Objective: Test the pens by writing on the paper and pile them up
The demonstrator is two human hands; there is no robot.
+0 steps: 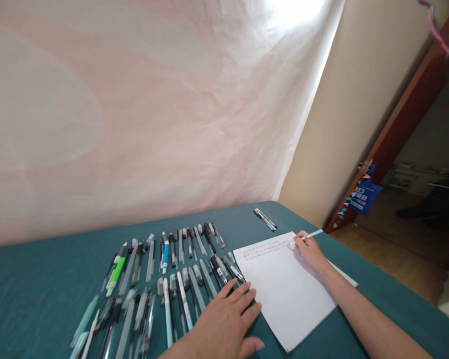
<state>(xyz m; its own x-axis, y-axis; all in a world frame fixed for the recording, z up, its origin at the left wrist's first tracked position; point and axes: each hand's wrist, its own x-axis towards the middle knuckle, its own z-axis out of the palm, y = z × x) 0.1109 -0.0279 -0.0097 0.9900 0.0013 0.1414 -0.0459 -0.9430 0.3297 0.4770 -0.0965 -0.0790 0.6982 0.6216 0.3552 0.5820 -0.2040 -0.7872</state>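
Observation:
My right hand (307, 249) pinches a pale, slim pen (313, 235), its tip down on a white sheet of paper (284, 299). Several lines of small handwriting run across the top of the sheet. Fingers spread, my left hand (232, 319) lies palm down at the sheet's left edge, over the near end of a row of pens. Close to its fingertips are some clear pens with dark parts (235, 270). The palm and forearm hide part of that row.
Many pens lie in rows on the green-covered table (33, 279), among them a green one (115, 275) and a blue one (165, 256). Some pens (265, 219) rest beyond the paper. A pale curtain (153, 124) hangs behind the table; a doorway stands at right.

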